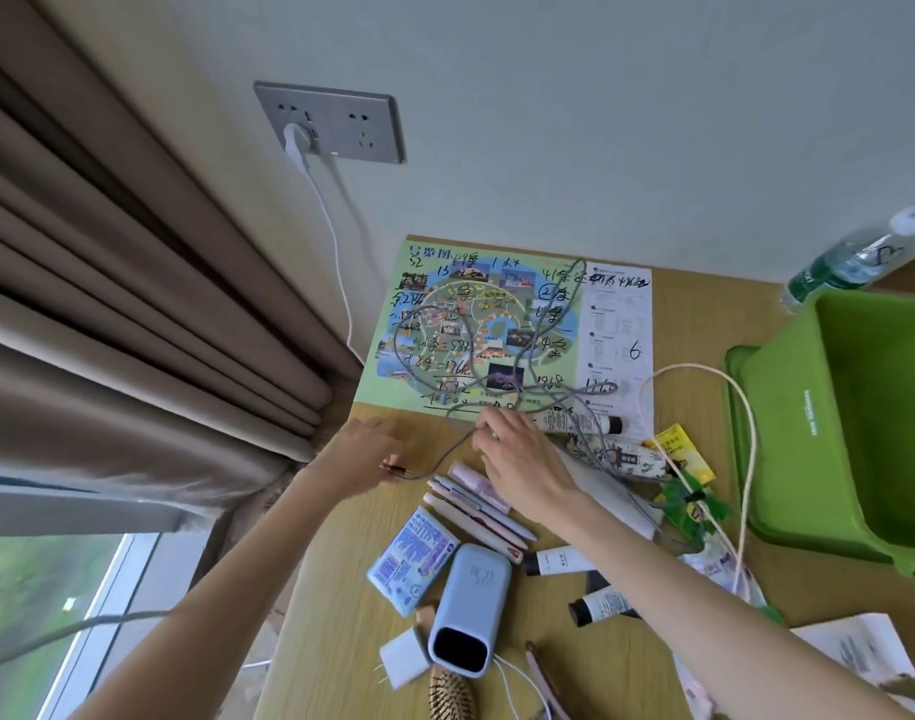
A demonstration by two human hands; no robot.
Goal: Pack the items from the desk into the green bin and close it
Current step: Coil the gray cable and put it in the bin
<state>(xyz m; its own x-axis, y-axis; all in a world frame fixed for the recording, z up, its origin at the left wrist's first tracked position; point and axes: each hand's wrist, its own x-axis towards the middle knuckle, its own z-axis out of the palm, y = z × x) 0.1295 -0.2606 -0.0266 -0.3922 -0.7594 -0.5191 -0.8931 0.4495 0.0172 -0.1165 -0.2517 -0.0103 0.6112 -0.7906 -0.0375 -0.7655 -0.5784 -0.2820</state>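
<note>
Task status: early stage. The green bin (871, 407), at the right of the frame, stands open, and its visible part shows no contents. Pens (476, 506), a power bank (471, 600) and tubes (559, 561) lie on the desk (336, 563), unpacked. Left hand (362, 454) pinches the plug end of the gray cable (437, 459). Right hand (518, 459) grips the cable further along, at the map's (619, 330) lower edge. Both forearms extend forward.

Green bin (860, 418) open-topped, pale cable (750, 449) looped across its left edge

A grey socket (331, 122) sat on the wall (601, 122) above the grip, a white plug (295, 142) in it. Curtains (133, 283) hung to its left, above a window (55, 589).
</note>
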